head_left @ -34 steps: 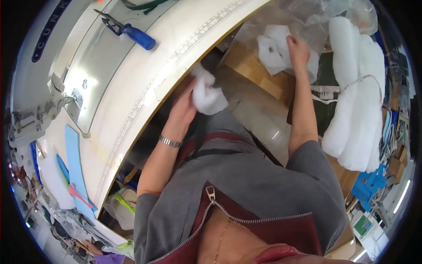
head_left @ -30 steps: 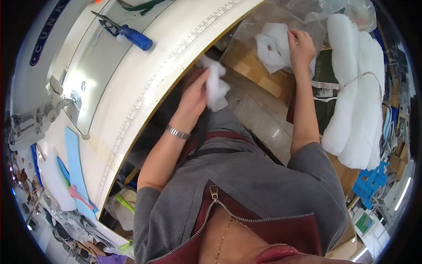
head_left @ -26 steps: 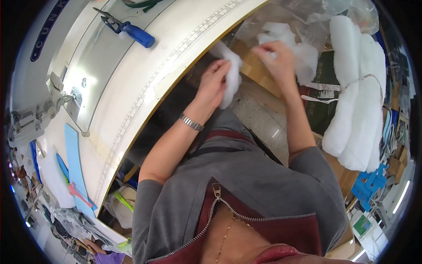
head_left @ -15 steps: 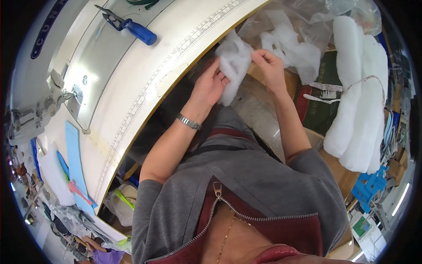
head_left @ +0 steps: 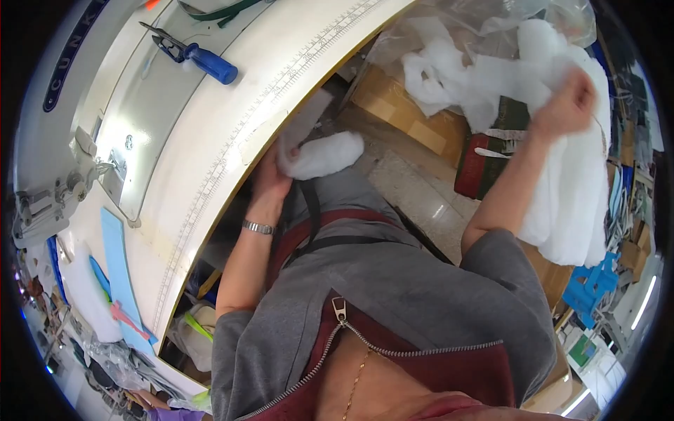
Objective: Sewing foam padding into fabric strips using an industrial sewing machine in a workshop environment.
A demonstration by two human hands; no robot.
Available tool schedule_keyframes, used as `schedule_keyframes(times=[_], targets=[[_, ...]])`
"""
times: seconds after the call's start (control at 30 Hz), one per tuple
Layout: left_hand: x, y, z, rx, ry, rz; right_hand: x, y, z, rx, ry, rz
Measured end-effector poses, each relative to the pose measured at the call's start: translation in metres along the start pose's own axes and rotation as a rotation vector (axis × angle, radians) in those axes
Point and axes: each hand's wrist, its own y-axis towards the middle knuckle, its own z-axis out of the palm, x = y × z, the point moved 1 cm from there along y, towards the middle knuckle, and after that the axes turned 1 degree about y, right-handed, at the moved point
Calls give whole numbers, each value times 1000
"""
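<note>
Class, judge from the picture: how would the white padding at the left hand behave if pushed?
The white padding would probably flop, since it bends at the left hand. It looks light for its bulk, given its fluffy surface, and would likely squash, as its edges seem soft.

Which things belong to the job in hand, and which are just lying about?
Apparently in the job:
white padding piece in the left hand
loose white padding
white padding bundle by the right hand

Lying about:
blue-handled tool
light-blue strip
</note>
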Motion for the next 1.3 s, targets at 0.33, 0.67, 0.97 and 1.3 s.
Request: schedule_keyframes(times=[0.33, 0.67, 0.97, 1.3], targets=[[12, -24, 88, 237, 182, -45, -94, -127, 58, 994, -24, 593], [33, -18, 120, 351, 210, -106, 54, -138, 58, 1173, 577, 627], [25, -25, 114, 366, 59, -65, 61, -170, 58, 1135, 730, 1007], [29, -19, 104, 414, 171, -36, 56, -182, 58, 847, 1061, 1336]])
